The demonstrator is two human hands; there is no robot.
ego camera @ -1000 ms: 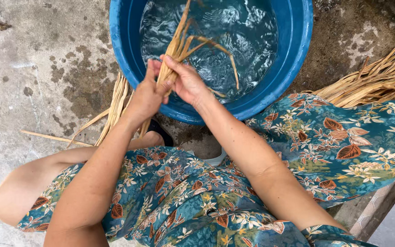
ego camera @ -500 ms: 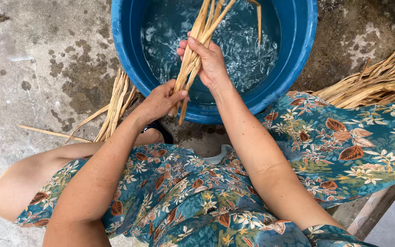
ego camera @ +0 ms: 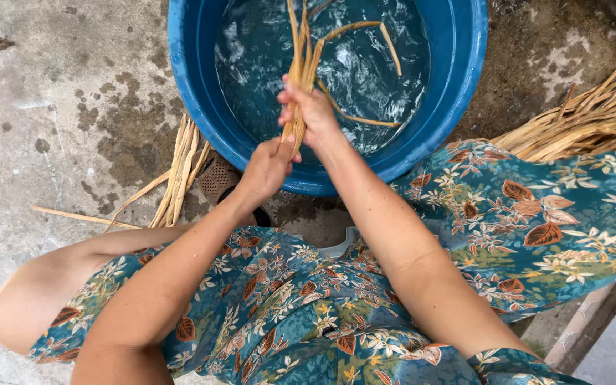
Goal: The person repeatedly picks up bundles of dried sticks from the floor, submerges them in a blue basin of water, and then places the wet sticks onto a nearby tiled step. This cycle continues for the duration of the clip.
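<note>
loose straw: dry strips lying on the concrete floor at about 9 o'clock of the tub, parked within reach
left hand: wrist bent up, closed around the bundle's bottom end
straw bundle: pinched over the water so it gets a soak
right hand: clamped higher up the bundle
blue tub: at 12 o'clock, between the knees
straw pile: 3 o'clock, beside the tub

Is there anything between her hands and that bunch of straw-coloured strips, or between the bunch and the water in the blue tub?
Nothing visible. Both the left hand and the right hand already grip the bundle of strips directly. The bundle hangs over the open blue tub, its far end reaching the water, where only a few loose strips float.
</note>
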